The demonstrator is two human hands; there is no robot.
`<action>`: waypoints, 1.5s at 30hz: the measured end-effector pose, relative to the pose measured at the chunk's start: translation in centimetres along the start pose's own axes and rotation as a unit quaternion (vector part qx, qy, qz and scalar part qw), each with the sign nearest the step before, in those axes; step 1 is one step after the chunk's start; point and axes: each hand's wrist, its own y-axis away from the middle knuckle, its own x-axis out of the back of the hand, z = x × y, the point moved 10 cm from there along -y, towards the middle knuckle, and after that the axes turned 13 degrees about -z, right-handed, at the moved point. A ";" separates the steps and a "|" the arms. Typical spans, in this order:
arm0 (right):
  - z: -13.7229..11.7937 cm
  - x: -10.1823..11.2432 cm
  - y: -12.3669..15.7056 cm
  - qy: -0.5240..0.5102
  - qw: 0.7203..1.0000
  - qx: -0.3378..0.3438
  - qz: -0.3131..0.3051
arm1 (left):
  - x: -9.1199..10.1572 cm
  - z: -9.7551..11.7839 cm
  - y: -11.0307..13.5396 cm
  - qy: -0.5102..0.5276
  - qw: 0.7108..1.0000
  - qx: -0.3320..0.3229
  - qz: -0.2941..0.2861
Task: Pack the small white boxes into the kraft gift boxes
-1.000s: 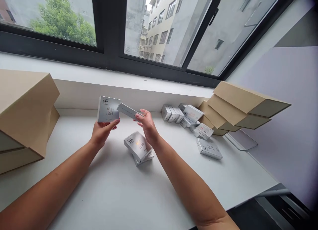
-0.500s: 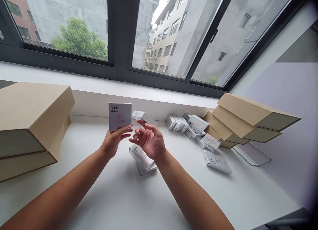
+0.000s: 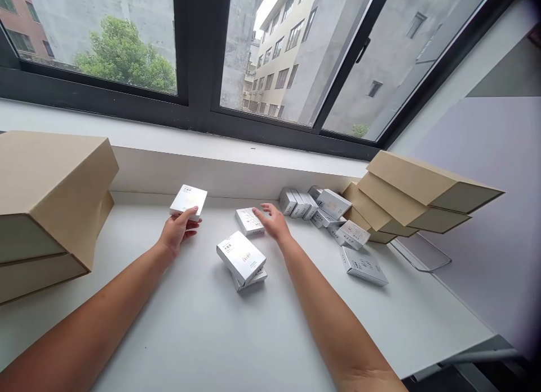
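My left hand (image 3: 177, 231) grips a small silver-white box (image 3: 189, 201) by its near edge, tilted low over the white table (image 3: 203, 330). My right hand (image 3: 274, 221) lies palm down with fingers spread, its fingertips on another small silver box (image 3: 249, 220) that rests flat on the table. Between my forearms two more silver boxes (image 3: 242, 259) sit stacked, the top one askew.
Several small silver boxes (image 3: 333, 217) lie scattered at the back right beside a leaning pile of tan flat cartons (image 3: 414, 192). Large tan cartons (image 3: 51, 194) stand stacked at the left. A window ledge (image 3: 220, 155) and dark window frame run along the back.
Both hands dropped from chest height to the table. The right hand's box now lies flat on the table under its fingertips. The left hand's box tilted from upright to nearly flat.
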 end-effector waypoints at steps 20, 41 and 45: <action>-12.3 2.4 4.7 0.058 0.958 0.270 0.079 | -1.6 2.3 0.5 -0.088 0.988 -0.117 -0.054; -10.6 -1.1 4.1 -0.433 0.888 0.156 -0.029 | -8.7 5.1 3.9 -0.076 0.947 -0.030 -0.310; -11.0 -0.2 4.2 -0.417 0.888 0.193 -0.019 | -8.4 5.0 4.4 -0.065 0.918 0.023 -0.389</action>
